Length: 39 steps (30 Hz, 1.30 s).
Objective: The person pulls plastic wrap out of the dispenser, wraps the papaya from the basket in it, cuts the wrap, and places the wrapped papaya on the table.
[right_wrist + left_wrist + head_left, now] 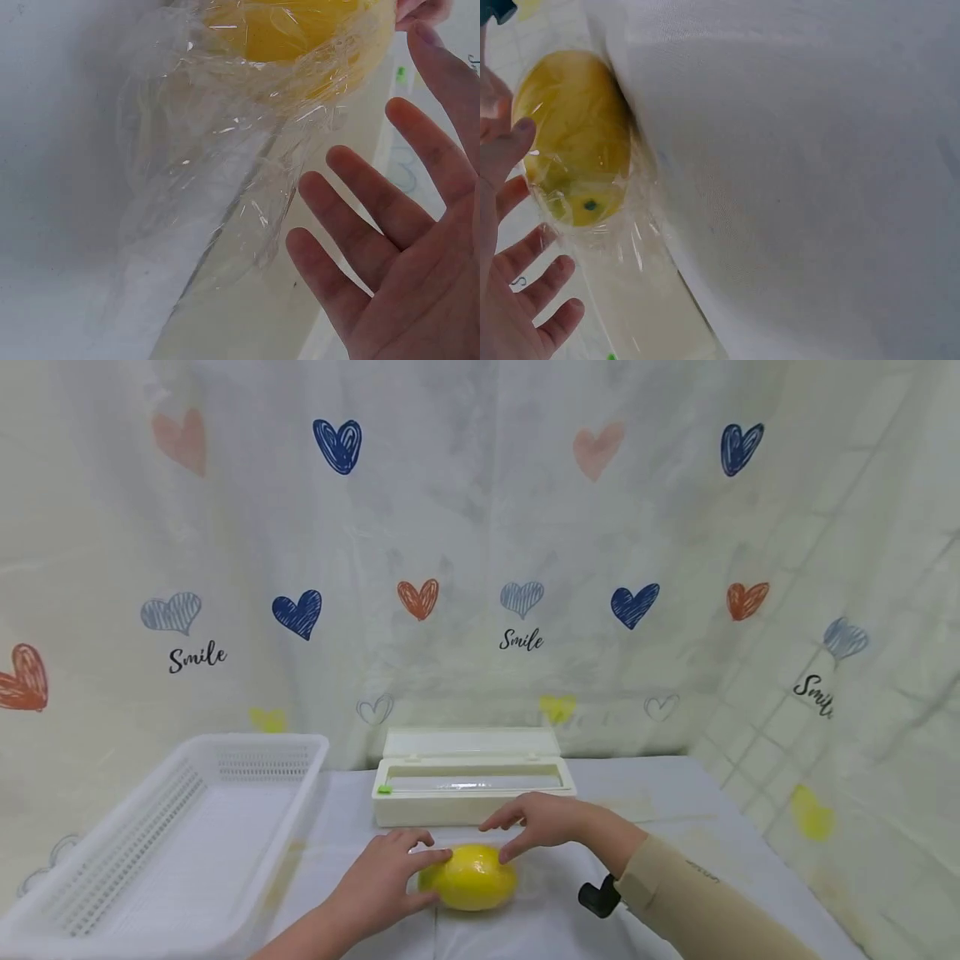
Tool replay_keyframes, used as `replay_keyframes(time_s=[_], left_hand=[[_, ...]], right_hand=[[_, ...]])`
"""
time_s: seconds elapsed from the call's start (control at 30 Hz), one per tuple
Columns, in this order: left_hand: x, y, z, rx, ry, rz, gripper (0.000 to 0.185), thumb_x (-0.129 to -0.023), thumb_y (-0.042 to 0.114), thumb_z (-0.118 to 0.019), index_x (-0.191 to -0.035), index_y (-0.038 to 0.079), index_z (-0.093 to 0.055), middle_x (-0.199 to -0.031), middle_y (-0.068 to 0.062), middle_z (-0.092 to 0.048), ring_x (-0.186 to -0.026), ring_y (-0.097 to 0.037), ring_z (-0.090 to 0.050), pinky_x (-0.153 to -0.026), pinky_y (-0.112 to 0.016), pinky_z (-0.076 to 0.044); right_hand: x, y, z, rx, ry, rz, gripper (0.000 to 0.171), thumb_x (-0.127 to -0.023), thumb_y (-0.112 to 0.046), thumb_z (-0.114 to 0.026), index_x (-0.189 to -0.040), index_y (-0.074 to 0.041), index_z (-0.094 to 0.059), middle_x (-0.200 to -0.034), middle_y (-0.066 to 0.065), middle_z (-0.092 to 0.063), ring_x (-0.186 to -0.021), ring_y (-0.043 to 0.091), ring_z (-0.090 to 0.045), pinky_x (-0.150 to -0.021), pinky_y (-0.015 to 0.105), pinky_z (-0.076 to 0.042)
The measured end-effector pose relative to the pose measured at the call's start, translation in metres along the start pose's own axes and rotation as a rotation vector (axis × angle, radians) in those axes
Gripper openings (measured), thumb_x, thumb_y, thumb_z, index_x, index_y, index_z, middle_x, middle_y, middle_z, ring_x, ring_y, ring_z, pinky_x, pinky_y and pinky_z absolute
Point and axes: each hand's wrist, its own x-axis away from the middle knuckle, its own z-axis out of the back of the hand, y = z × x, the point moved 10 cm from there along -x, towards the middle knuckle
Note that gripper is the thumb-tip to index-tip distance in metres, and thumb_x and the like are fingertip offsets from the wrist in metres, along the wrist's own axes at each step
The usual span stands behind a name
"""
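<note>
A yellow, oval melon-like fruit (474, 881) lies on the white-covered table in the head view. Clear cling film (217, 161) covers it, and loose crumpled film trails from its side in the right wrist view. My left hand (386, 877) is at the fruit's left side, fingers spread, thumb and fingertips at the wrapped surface. On the other side my right hand (546, 820) hovers over the fruit with relaxed fingers, its thumb tip near or on the upper right edge. In the left wrist view a dark spot marks the fruit's end.
Just behind the fruit stands a white cling film box (435, 812), lid raised, with a roll inside and a green slider (385, 789). A white plastic basket (296, 814) is at the left. Behind the table hangs a heart-patterned curtain (465, 527).
</note>
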Motion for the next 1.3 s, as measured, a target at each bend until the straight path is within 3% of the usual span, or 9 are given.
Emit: replay_keyframes(time_s=[0.17, 0.43, 0.67, 0.87, 1.13, 1.3], left_hand=[[-0.001, 0.001, -0.006, 0.03, -0.031, 0.009, 0.052, -0.08, 0.053, -0.077, -0.128, 0.039, -0.065, -0.117, 0.009, -0.058, -0.108, -0.019, -0.054, -0.09, -0.046, -0.047], [-0.011, 0.0, -0.003, 0.031, 0.036, -0.038, 0.053, -0.076, 0.047, -0.083, -0.125, 0.038, -0.067, -0.122, 0.005, -0.059, -0.114, -0.02, -0.052, -0.093, -0.047, -0.048], [-0.022, -0.009, -0.012, 0.092, -0.053, 0.007, 0.046, -0.08, 0.046, -0.081, -0.123, 0.041, -0.066, -0.13, 0.004, -0.056, -0.122, -0.023, -0.048, -0.102, -0.053, -0.042], [-0.026, -0.017, -0.013, 0.108, -0.075, 0.045, 0.045, -0.081, 0.044, -0.08, -0.124, 0.042, -0.065, -0.138, 0.003, -0.052, -0.13, -0.026, -0.042, -0.108, -0.054, -0.036], [-0.014, -0.022, -0.011, 0.13, -0.068, 0.109, 0.082, -0.074, 0.051, -0.083, -0.145, 0.028, -0.049, -0.145, -0.002, -0.044, -0.135, -0.031, -0.038, -0.11, -0.057, -0.032], [0.005, -0.02, -0.004, 0.137, -0.037, 0.19, 0.073, -0.077, 0.05, -0.081, -0.139, 0.022, -0.054, -0.135, -0.004, -0.05, -0.125, -0.03, -0.046, -0.103, -0.055, -0.039]], right_hand=[[-0.007, 0.004, -0.016, -0.029, -0.051, -0.009, 0.049, -0.08, -0.04, -0.082, -0.126, -0.033, -0.068, -0.125, -0.012, -0.065, -0.113, 0.015, -0.061, -0.093, 0.042, -0.052], [-0.006, 0.006, -0.019, -0.073, -0.049, 0.005, 0.048, -0.082, -0.037, -0.081, -0.128, -0.031, -0.067, -0.117, -0.013, -0.068, -0.107, 0.011, -0.063, -0.089, 0.038, -0.054], [0.001, 0.005, -0.025, -0.089, -0.001, -0.004, 0.045, -0.082, -0.039, -0.08, -0.126, -0.034, -0.067, -0.106, -0.01, -0.071, -0.097, 0.007, -0.065, -0.081, 0.032, -0.056], [0.002, 0.001, -0.029, -0.063, 0.048, -0.024, 0.047, -0.083, -0.044, -0.078, -0.126, -0.031, -0.066, -0.103, -0.011, -0.071, -0.094, 0.006, -0.065, -0.08, 0.031, -0.056], [0.009, 0.002, -0.028, -0.082, 0.046, -0.056, 0.045, -0.087, -0.046, -0.073, -0.128, -0.031, -0.064, -0.104, -0.009, -0.07, -0.091, 0.007, -0.063, -0.079, 0.031, -0.056], [0.015, 0.003, -0.022, -0.043, 0.041, -0.047, 0.045, -0.092, -0.051, -0.065, -0.133, -0.032, -0.063, -0.107, -0.01, -0.07, -0.096, 0.009, -0.063, -0.082, 0.033, -0.054]])
